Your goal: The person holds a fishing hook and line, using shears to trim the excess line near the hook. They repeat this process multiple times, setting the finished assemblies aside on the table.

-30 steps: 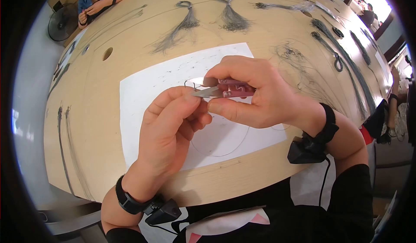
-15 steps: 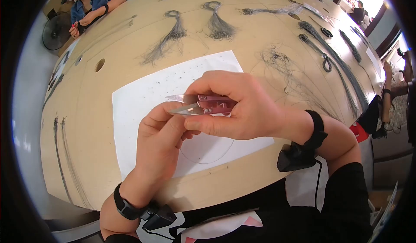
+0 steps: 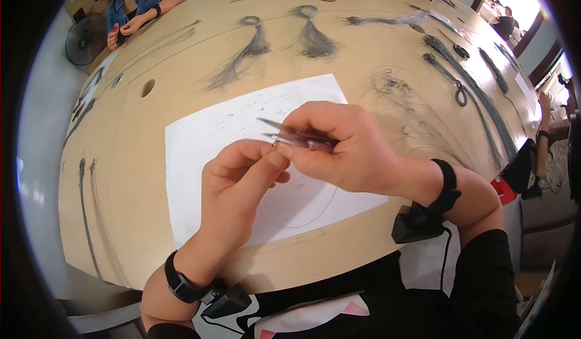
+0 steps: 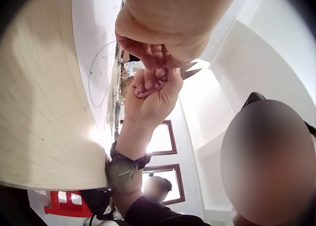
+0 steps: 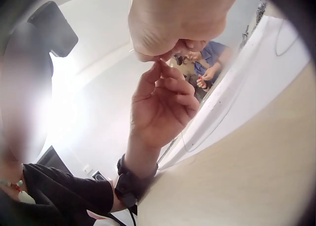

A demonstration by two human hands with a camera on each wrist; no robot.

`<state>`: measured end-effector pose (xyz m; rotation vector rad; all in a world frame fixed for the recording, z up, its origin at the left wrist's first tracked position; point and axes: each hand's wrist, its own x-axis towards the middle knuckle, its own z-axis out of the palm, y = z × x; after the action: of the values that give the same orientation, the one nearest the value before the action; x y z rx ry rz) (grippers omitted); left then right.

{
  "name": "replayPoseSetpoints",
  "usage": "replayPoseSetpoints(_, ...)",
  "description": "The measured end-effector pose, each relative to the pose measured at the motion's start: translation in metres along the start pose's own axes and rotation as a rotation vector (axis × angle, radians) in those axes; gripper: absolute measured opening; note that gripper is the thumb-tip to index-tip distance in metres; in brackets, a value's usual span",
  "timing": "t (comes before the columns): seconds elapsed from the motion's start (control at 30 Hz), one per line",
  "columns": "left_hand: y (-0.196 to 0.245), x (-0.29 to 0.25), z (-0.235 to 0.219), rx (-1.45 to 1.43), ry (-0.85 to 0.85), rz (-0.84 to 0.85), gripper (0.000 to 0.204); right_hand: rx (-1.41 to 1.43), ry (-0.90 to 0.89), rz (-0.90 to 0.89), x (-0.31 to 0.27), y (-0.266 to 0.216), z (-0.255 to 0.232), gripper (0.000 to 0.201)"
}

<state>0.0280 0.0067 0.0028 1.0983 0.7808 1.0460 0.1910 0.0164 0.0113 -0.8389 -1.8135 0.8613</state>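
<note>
Small snips with pinkish handles are gripped in the right hand, their two pointed blades apart and angled up-left, just above the other hand's fingertips. Thumb and forefinger of the left hand meet in a pinch on the end of a thin wire, mostly hidden by the fingers. A thin wire loop curves below the hands, over the white sheet. In the left wrist view the blades project past the right thumb. The right wrist view shows the left hand palm side, fingertips together.
Small dark bits lie on the sheet. Beyond it are looped wire bundles and a loose tangle; longer dark bundles lie at the right, thin strands at the left. Another person sits across the table.
The snips have tilted in the right hand, so their blades point more upward and look narrower. The left hand keeps its pinch. The whole view has shifted slightly.
</note>
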Motion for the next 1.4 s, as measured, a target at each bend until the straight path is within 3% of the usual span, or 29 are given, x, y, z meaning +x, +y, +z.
replayPoseSetpoints(0.1,0.002,0.0,-0.002,-0.048,0.02,0.008,0.008,-0.04,0.014,0.038,0.002,0.0,0.0,0.015)
replayPoseSetpoints(0.17,0.005,0.0,-0.002,-0.093,0.028,0.016,0.009,-0.091,0.066,-0.033,0.003,0.005,0.0,0.017)
replayPoseSetpoints(0.27,0.011,0.001,-0.002,-0.205,0.048,-0.018,0.01,-0.196,0.009,-0.126,0.007,0.001,-0.008,0.02)
replayPoseSetpoints(0.43,0.007,0.0,-0.006,-0.308,-0.043,-0.056,0.01,-0.199,-0.014,-0.155,0.008,0.006,-0.009,0.024)
replayPoseSetpoints(0.67,0.006,-0.001,-0.003,-0.219,-0.032,-0.13,0.01,-0.247,-0.006,-0.28,0.007,0.008,-0.005,0.024)
replayPoseSetpoints(0.83,0.008,0.0,-0.003,-0.333,-0.049,-0.197,0.012,-0.332,-0.028,-0.282,0.008,0.006,-0.006,0.024)
replayPoseSetpoints(1.4,0.007,0.001,-0.003,-0.234,-0.037,-0.177,0.013,-0.39,0.0,-0.247,0.006,0.0,-0.004,0.022)
